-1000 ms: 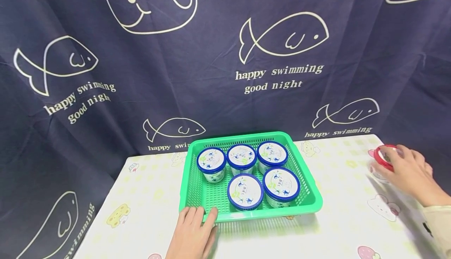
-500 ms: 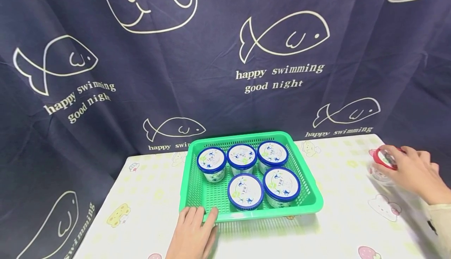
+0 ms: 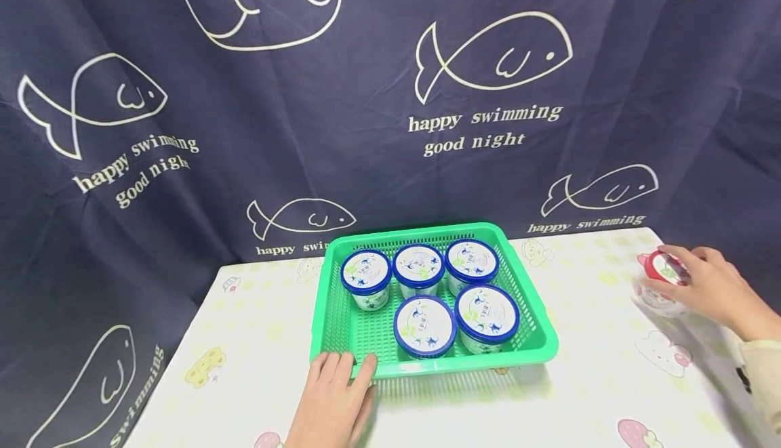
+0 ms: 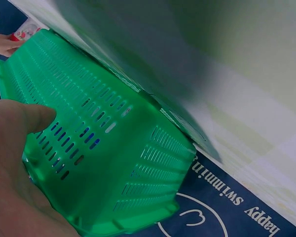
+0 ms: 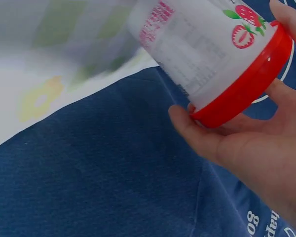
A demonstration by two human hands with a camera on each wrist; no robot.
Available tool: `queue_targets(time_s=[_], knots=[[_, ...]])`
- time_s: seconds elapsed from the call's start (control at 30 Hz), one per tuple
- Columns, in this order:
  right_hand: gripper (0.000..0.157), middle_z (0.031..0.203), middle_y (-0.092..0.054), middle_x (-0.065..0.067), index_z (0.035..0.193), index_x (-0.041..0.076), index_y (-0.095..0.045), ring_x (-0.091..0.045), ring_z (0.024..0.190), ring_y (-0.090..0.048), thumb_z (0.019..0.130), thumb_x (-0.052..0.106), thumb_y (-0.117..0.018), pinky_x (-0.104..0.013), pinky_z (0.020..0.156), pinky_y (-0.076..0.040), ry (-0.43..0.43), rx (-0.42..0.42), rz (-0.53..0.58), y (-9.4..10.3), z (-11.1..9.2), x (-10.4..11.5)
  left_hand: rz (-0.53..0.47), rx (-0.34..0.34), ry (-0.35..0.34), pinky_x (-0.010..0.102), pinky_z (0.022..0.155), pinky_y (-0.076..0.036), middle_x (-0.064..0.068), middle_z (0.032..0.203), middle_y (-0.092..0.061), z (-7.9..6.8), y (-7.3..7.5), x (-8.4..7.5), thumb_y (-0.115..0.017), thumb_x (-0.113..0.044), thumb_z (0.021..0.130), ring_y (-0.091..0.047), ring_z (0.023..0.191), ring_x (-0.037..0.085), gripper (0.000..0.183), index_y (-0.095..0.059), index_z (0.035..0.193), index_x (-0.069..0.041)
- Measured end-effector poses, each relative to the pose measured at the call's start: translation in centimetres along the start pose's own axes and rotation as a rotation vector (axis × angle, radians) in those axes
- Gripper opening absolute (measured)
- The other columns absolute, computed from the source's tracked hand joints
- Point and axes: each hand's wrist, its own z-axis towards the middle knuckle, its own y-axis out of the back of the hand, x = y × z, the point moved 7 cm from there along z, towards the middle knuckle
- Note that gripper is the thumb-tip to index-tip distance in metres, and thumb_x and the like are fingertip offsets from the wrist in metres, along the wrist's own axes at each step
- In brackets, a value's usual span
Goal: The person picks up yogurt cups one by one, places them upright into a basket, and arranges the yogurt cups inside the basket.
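Note:
My left hand (image 3: 335,394) holds the near rim of a green plastic basket (image 3: 464,364), fingers hooked over the edge at its left part. In the left wrist view the thumb presses the slotted outer wall of the basket (image 4: 98,163). Inside stand several white tubs with blue-rimmed lids (image 3: 425,326), printed with blue and green pictures. Off to the right, my right hand (image 3: 714,289) grips a red-lidded tub (image 3: 665,268) by its lid. The right wrist view shows thumb and fingers around the red rim and strawberry pictures on the white side of the tub (image 5: 202,49).
A light tablecloth (image 3: 244,339) with pale checks and cartoon prints covers the table. Behind and to the left hangs a dark blue curtain (image 3: 378,95) with white fish outlines and lettering. The table's right edge runs close to my right hand.
My right hand has shifted slightly around the red lid, and more of the lid's white top shows. The left hand keeps its hold on the basket. The head view has tipped down a little.

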Motion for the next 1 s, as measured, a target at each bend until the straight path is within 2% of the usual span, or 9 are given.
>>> queue_targets(time_s=[0.2, 0.43, 0.6, 0.73, 1.0], knots=[[0.072, 0.097, -0.048, -0.037, 0.121, 0.003, -0.046, -0.052, 0.098, -0.032, 0.068, 0.044, -0.072, -0.063, 0.069, -0.025, -0.011, -0.037, 0.043, 0.0, 0.1, -0.4, -0.004, 0.027, 0.007, 0.044, 0.077, -0.033, 0.005, 0.083, -0.049, 0.4, 0.1, 0.2, -0.045, -0.032, 0.086, -0.046, 0.078, 0.026, 0.034, -0.054, 0.114, -0.016], [0.074, 0.1, -0.049, -0.039, 0.122, 0.003, -0.045, -0.053, 0.101, -0.029, 0.068, 0.045, -0.072, -0.061, 0.075, -0.021, -0.052, -0.069, 0.08, -0.1, -0.6, -0.7, -0.001, 0.003, -0.008, 0.044, 0.076, -0.034, 0.005, 0.082, -0.049, 0.1, 0.2, -0.1, -0.047, -0.032, 0.084, -0.046, 0.076, 0.025, 0.034, -0.055, 0.112, -0.014], [0.08, 0.111, -0.038, -0.039, 0.124, 0.001, -0.041, -0.055, 0.105, -0.026, 0.067, 0.046, -0.072, -0.063, 0.074, -0.023, -0.097, -0.066, 0.09, 0.1, -0.9, -0.6, 0.004, 0.026, 0.005, 0.044, 0.077, -0.033, 0.005, 0.083, -0.049, 0.0, -0.1, -0.2, -0.048, -0.031, 0.084, -0.046, 0.077, 0.025, 0.034, -0.054, 0.113, -0.015], [0.081, 0.115, -0.033, -0.039, 0.126, 0.001, -0.041, -0.057, 0.105, -0.026, 0.067, 0.046, -0.073, -0.063, 0.075, -0.023, -0.089, -0.075, 0.119, 0.5, -0.9, 0.2, 0.007, 0.023, 0.011, 0.045, 0.078, -0.033, 0.006, 0.083, -0.05, -0.1, -0.2, -0.2, -0.049, -0.031, 0.083, -0.046, 0.078, 0.026, 0.035, -0.055, 0.113, -0.015], [0.08, 0.114, -0.034, -0.039, 0.124, 0.0, -0.044, -0.058, 0.101, -0.029, 0.065, 0.044, -0.075, -0.062, 0.075, -0.022, -0.043, -0.13, 0.137, 1.3, -0.8, 3.2, 0.009, 0.025, 0.009, 0.044, 0.078, -0.033, 0.006, 0.083, -0.05, -0.1, -0.1, -0.1, -0.048, -0.032, 0.084, -0.046, 0.078, 0.026, 0.035, -0.054, 0.113, -0.015]])
